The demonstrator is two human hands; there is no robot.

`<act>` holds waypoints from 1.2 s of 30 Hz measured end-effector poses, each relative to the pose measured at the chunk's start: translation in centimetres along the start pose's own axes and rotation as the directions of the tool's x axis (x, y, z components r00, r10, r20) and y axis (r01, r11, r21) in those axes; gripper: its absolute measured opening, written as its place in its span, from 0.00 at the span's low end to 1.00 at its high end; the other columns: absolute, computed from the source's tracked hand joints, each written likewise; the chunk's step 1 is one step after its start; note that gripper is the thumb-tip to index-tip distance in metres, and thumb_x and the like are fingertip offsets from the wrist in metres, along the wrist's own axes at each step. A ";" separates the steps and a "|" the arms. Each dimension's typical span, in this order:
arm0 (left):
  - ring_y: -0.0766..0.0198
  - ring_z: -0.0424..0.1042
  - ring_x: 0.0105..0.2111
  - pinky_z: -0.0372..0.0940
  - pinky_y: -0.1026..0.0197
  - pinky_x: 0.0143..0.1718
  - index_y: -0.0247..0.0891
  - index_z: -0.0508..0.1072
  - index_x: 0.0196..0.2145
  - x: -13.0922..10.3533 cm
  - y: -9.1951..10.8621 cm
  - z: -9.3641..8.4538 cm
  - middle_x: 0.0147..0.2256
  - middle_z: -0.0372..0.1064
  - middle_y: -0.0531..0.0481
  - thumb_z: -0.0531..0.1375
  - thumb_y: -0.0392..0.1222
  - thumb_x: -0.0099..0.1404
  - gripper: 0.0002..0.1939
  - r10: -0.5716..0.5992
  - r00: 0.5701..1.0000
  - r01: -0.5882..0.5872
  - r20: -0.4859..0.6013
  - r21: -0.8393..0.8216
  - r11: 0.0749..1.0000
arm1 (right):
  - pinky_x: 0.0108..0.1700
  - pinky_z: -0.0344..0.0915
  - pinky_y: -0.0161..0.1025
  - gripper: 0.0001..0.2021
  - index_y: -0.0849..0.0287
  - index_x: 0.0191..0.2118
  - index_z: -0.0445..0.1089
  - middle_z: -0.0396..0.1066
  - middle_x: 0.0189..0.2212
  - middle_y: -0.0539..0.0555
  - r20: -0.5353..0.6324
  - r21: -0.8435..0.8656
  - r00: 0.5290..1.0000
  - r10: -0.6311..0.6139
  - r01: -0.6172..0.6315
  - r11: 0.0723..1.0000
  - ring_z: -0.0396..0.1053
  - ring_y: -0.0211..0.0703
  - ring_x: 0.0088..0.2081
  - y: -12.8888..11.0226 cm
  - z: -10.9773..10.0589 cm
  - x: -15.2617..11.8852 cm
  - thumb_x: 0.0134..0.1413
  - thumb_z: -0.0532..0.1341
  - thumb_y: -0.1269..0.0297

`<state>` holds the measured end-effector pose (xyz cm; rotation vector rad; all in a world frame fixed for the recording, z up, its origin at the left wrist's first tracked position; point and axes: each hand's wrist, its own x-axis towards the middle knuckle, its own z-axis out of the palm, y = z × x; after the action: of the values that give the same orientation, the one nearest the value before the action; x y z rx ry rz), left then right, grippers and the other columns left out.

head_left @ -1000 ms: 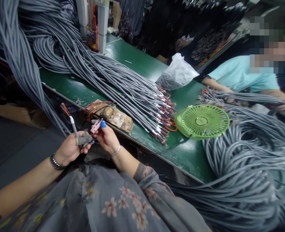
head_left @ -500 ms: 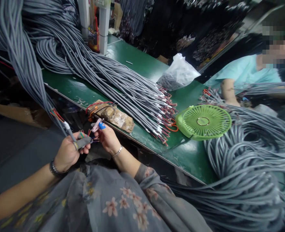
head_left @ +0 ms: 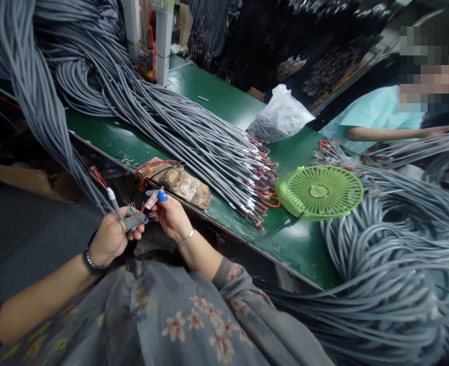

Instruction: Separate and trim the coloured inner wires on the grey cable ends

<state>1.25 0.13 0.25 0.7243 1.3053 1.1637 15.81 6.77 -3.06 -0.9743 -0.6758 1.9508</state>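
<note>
My left hand (head_left: 112,236) is closed round a grey cable end (head_left: 114,202) with a white band and red wires at its tip. A grey wrap covers a finger or thumb of that hand, and thin coloured wires (head_left: 142,207) fan out beyond it. My right hand (head_left: 169,216), with blue on the thumb, pinches a small pinkish piece (head_left: 152,199) beside those wires. What the piece is cannot be made out. Just behind the hands, a taped wooden block (head_left: 186,185) lies at the table edge with orange and black wires round its left end.
Long grey cables (head_left: 163,112) cross the green table (head_left: 224,109). A green fan (head_left: 319,191), a white plastic bag (head_left: 281,114) and coiled cables (head_left: 392,254) stand to the right. A person in light blue (head_left: 377,114) handles cables at the far right.
My left hand has moved slightly right, and the cable end with red wires has shifted right. The small piece in my right hand is tilted differently. The other person's arm has swung out to the right.
</note>
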 end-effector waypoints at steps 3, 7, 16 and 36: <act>0.67 0.66 0.15 0.59 0.64 0.19 0.42 0.77 0.20 0.2 -0.2 0.1 0.17 0.74 0.52 0.79 0.49 0.40 0.17 -0.010 1.000 0.010 0.007 0.005 1.000 | 0.31 0.68 0.33 0.24 0.57 0.32 0.76 0.73 0.26 0.49 -0.002 0.010 1.000 -0.009 0.009 1.000 0.67 0.36 0.28 0.2 0.0 0.1 0.60 0.79 0.42; 0.68 0.65 0.15 0.58 0.65 0.19 0.41 0.76 0.19 0.2 -0.1 0.1 0.16 0.73 0.53 0.78 0.50 0.39 0.18 -0.026 1.000 0.026 -0.003 0.009 1.000 | 0.32 0.69 0.33 0.24 0.57 0.33 0.77 0.74 0.28 0.50 -0.005 0.019 1.000 -0.002 0.002 1.000 0.68 0.37 0.30 0.2 0.1 0.1 0.61 0.79 0.41; 0.66 0.68 0.16 0.59 0.64 0.19 0.41 0.77 0.22 -1.1 -0.9 -1.1 0.18 0.74 0.51 0.80 0.51 0.44 0.19 -0.009 0.999 0.007 0.038 0.054 0.999 | 0.31 0.70 0.33 0.28 0.57 0.34 0.76 0.75 0.28 0.50 0.185 -0.137 0.957 0.223 -0.200 0.970 0.67 0.37 0.27 0.3 -1.5 -0.6 0.63 0.74 0.33; 0.64 0.72 0.17 0.58 0.65 0.18 0.41 0.76 0.22 -0.8 -1.7 -1.4 0.19 0.76 0.50 0.82 0.57 0.42 0.24 -0.022 1.000 0.020 0.021 0.114 0.993 | 0.34 0.71 0.37 0.25 0.56 0.34 0.75 0.73 0.28 0.46 0.176 -0.389 0.984 0.039 0.033 0.921 0.67 0.37 0.29 1.5 -2.9 -3.2 0.49 0.83 0.43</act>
<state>0.42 -1.36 -1.28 0.8025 1.3661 1.0682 18.69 3.56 -4.57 -1.0379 -1.2046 1.9613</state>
